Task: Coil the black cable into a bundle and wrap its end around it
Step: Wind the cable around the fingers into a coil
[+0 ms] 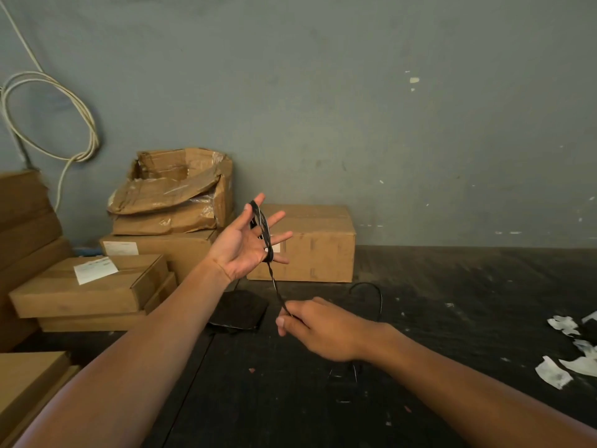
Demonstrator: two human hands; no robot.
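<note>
The black cable is looped several times around the spread fingers of my left hand, which is raised palm up above the dark table. From those loops a taut stretch runs down and to the right into my right hand, which pinches it between thumb and fingers. Behind my right hand a slack arc of the same cable curves over the table, and more of it lies below my right wrist.
A flat black pad lies on the dark table under my left wrist. Cardboard boxes are stacked at the left and along the grey wall. Torn white paper scraps lie at the right edge. A white cable hangs coiled on the wall.
</note>
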